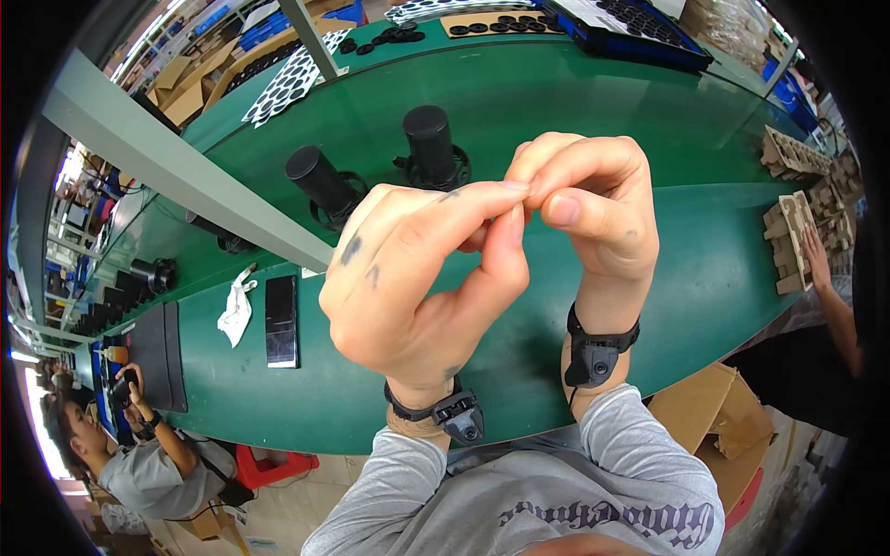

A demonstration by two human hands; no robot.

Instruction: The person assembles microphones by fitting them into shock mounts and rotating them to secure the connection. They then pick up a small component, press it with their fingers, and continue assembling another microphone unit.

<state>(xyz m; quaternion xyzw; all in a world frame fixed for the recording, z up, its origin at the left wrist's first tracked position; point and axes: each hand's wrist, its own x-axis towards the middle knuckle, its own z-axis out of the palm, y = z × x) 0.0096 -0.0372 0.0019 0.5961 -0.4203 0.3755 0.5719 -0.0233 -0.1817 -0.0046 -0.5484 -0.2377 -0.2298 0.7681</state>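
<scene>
Both hands are raised close together over the green workbench (445,408). My left hand (417,269) has its thumb and forefinger pinched, with the tips meeting the fingers of my right hand (598,204). The right fingers are curled and pinched as well. Whatever lies between the fingertips, if anything, is too small or hidden to make out. Behind my hands stand two black cylindrical devices (429,137) with ring-like bases; the left one (317,176) leans in the view. Dark smudges mark the back of my left hand.
A black phone (282,322) and a crumpled white cloth (236,310) lie left of my hands. A grey post (185,162) rises there. Cardboard trays (788,243) sit at the right, by a co-worker's hand (816,259). Another person (158,463) works at far left. Black rings (505,25) fill the back shelf.
</scene>
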